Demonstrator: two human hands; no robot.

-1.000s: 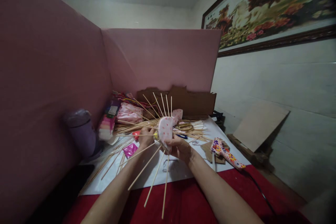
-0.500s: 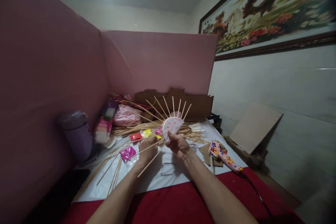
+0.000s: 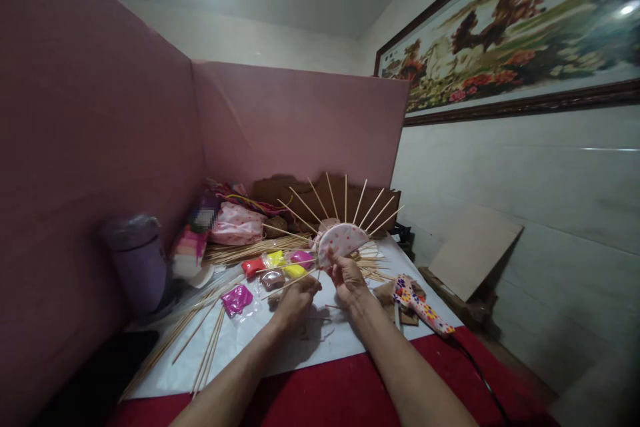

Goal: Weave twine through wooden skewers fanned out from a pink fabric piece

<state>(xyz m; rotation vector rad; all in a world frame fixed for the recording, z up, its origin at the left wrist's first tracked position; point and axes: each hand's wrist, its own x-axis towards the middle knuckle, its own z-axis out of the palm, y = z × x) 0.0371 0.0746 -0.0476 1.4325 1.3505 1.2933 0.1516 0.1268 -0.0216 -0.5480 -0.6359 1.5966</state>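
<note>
My right hand [image 3: 347, 280] grips a half-round disc [image 3: 345, 240] covered in pink dotted cloth, thumb on its face. Thin wooden sticks [image 3: 346, 199] fan out from the disc's curved edge, several upward and a few to the left. Just below the left end of the disc is my left hand [image 3: 296, 300], its fingers drawn together by the lowest sticks. What lies between those fingertips, if anything, is too small to make out. Small bags of red [image 3: 253, 267], yellow, brown and magenta material lie behind and left of this hand.
A flowered glue gun [image 3: 423, 307] with a black cord lies at right on cardboard scraps. Loose sticks [image 3: 209, 350] lie at left, with more behind. A purple tumbler [image 3: 137, 267], a dotted cloth bundle [image 3: 237, 223] and pink partition walls [image 3: 300, 120] stand around the table.
The disc has turned clockwise, so its sticks now spread upward and to the right. My left hand has moved slightly down and right, below the lowest sticks. The view has shifted a little.
</note>
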